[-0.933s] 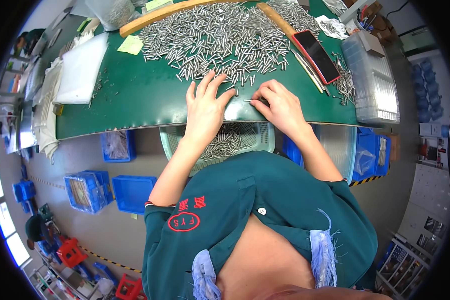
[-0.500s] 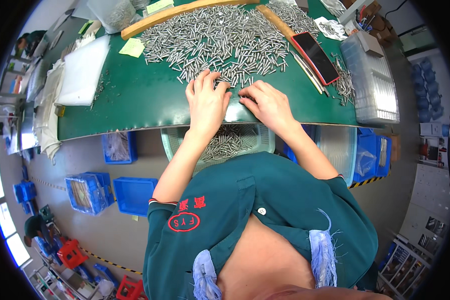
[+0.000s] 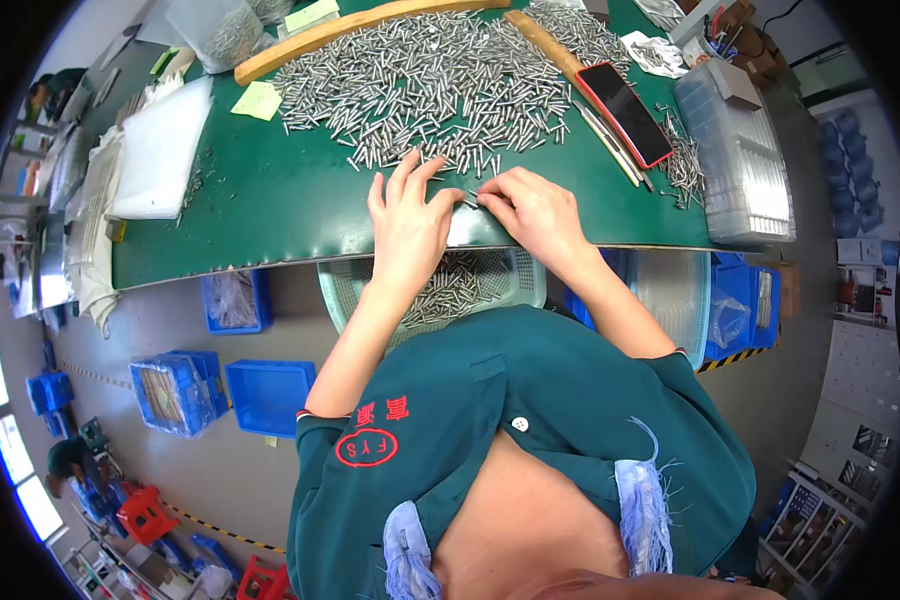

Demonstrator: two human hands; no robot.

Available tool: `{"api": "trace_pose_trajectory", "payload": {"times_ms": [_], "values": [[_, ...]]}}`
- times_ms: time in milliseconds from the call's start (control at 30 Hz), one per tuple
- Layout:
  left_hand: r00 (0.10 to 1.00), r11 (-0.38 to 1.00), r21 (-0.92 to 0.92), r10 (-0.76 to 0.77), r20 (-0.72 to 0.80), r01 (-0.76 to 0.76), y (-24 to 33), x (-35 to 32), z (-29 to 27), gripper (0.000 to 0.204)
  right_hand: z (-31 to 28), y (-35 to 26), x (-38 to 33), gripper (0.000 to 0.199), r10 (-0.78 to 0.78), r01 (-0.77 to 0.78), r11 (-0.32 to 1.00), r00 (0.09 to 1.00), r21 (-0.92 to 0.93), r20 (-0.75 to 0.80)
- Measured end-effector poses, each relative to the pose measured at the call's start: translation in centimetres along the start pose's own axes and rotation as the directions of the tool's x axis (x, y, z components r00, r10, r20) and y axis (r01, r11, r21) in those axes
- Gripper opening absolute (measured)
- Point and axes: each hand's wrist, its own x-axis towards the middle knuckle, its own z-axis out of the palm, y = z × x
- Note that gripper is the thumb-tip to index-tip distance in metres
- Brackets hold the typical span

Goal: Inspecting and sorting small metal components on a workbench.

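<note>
A broad heap of small shiny metal pins covers the far middle of the green tabletop. My left hand is at the near edge of this heap, its fingers spread and its thumb pointing toward my right hand. My right hand is closed, thumb and forefinger together at a couple of loose metal pins between the two hands. Below the table edge, a pale green plastic basket holds more of the same pins.
Wooden bars border the heap. On the right are a red-edged phone, thin sticks and stacked clear plastic boxes. White sheets lie on the left. Blue bins stand on the floor.
My left hand has shifted slightly, its fingers spreading further apart. Loose pins now show more plainly between the hands. My right hand stays almost in place.
</note>
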Motion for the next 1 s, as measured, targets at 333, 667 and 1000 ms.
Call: {"api": "trace_pose_trajectory", "payload": {"times_ms": [333,667,1000], "values": [[0.997,0.994,-0.080,-0.077,0.001,0.077,1.3,-0.9,-0.3,0.011,0.4,-0.2,-0.3,0.015,0.084,-0.092,0.991,0.993,0.095,0.084],[0.996,0.994,-0.065,-0.089,0.014,0.090,1.2,-1.2,-0.6,0.013,0.5,-0.2,-0.2,0.011,-0.025,0.026,1.000,0.999,-0.012,0.049],[0.995,0.992,-0.069,-0.101,0.006,0.102,1.1,-1.3,-0.7,0.013,0.8,-0.4,-0.2,0.010,-0.020,0.020,1.000,1.000,-0.009,0.019]]}}
